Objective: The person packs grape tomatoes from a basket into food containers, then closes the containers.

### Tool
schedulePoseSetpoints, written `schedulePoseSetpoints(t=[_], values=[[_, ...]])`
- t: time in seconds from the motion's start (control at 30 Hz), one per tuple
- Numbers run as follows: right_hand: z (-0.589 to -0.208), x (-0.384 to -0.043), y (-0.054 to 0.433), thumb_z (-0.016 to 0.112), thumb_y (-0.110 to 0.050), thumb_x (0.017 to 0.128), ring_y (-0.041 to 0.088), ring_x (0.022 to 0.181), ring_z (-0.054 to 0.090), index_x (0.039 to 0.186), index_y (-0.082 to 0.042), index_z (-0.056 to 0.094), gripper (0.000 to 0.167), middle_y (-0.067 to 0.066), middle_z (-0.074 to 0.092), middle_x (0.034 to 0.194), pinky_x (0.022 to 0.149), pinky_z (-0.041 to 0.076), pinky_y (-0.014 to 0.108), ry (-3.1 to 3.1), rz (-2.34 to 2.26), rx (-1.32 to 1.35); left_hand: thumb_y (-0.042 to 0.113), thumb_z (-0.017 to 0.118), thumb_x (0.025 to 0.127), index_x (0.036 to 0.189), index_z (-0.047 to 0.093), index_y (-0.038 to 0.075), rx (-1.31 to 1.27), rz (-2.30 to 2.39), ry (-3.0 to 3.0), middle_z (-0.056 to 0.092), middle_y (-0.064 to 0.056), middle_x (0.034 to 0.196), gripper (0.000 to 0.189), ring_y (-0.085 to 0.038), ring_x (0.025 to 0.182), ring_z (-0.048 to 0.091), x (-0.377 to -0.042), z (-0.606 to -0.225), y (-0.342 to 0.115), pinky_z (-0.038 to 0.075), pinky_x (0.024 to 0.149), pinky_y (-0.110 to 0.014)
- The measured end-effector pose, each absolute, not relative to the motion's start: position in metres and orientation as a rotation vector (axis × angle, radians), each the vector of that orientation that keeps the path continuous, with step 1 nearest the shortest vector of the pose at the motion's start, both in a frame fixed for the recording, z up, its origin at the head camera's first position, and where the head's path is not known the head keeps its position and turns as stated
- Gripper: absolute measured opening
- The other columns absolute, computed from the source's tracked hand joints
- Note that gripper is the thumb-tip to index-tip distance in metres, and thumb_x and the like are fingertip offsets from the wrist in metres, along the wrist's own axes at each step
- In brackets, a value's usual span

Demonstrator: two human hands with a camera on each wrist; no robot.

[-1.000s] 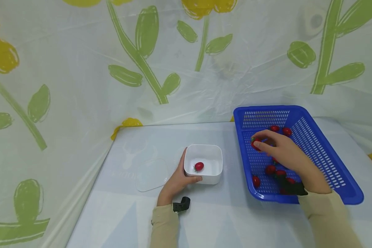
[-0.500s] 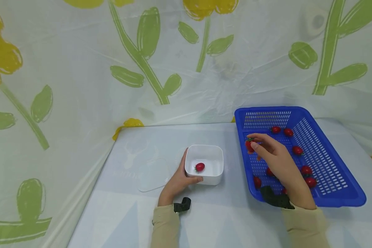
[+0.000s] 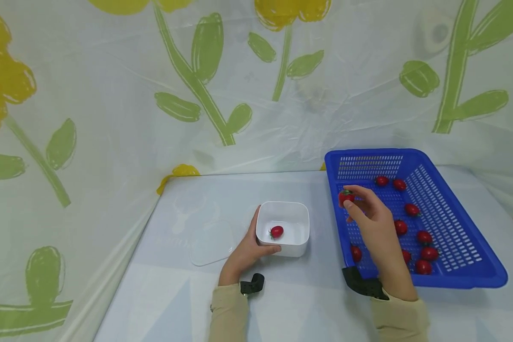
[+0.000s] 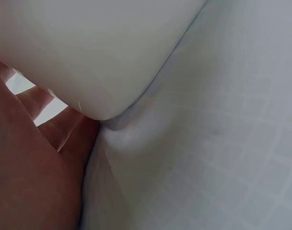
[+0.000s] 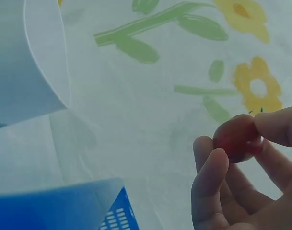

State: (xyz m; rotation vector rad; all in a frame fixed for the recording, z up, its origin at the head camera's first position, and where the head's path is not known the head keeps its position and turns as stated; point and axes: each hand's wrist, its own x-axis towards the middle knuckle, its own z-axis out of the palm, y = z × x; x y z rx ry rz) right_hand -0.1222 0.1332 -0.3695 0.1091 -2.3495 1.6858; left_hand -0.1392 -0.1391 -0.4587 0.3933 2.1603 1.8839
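My left hand (image 3: 245, 249) grips a small white square box (image 3: 294, 249) by its left side, with the thumb along the near wall. One red cherry tomato (image 3: 276, 232) with green sepals lies inside the box. In the left wrist view, the fingers sit against the white wall of the box (image 4: 93, 52). My right hand (image 3: 378, 230) pinches another cherry tomato (image 3: 346, 197) between thumb and fingertips, above the left side of a blue perforated basket (image 3: 461, 279). The right wrist view shows that held tomato (image 5: 236, 139) close up.
Several more cherry tomatoes (image 3: 412, 210) are scattered in the basket, some partly hidden by the right hand and wrist. A flat translucent lid (image 3: 211, 243) lies on the table left of the box. A flower-printed sheet (image 3: 124, 118) hangs behind.
My right hand has shifted left within the basket's area, carrying the pinched cherry tomato toward its left rim, and its forearm has swung left. My left hand keeps its grip on the box.
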Motion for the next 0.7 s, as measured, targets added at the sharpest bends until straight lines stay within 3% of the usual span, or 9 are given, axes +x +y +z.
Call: schedulePoseSetpoints(t=[0.2,0.43,0.7], values=[[-0.371,-0.121,0.127,0.052,-0.032,0.09,0.025,0.085,0.055,0.127,-0.024,0.047,0.039,0.003,0.055,0.109,0.067,0.049,0.024,-2.325,1.731,0.117,0.011,0.076,0.069,0.144,-0.001,0.024,0.416,1.876,2.166,0.025,-0.013,0.14,0.108,-0.031,0.122,0.027,-0.14,-0.458,-0.14,0.017,0.101,-0.049],[-0.377,-0.126,0.119,0.048,-0.039,0.09,0.019,0.074,0.055,0.129,-0.03,0.047,0.04,0.0,0.056,0.108,0.066,0.048,0.026,-2.374,1.641,0.107,0.013,0.077,0.068,0.144,0.001,0.025,0.432,1.913,2.174,0.029,-0.011,0.136,0.108,-0.031,0.118,0.031,-0.142,-0.462,-0.141,0.025,0.097,-0.049],[-0.385,-0.124,0.106,0.055,-0.033,0.088,0.015,0.098,0.055,0.126,-0.027,0.049,0.039,0.0,0.051,0.118,0.069,0.049,0.021,-2.399,1.59,0.133,0.017,0.079,0.066,0.141,0.003,0.04,0.422,1.9,2.184,0.033,0.003,0.133,0.109,-0.018,0.116,0.034,-0.149,-0.482,-0.142,0.024,0.098,-0.042]])
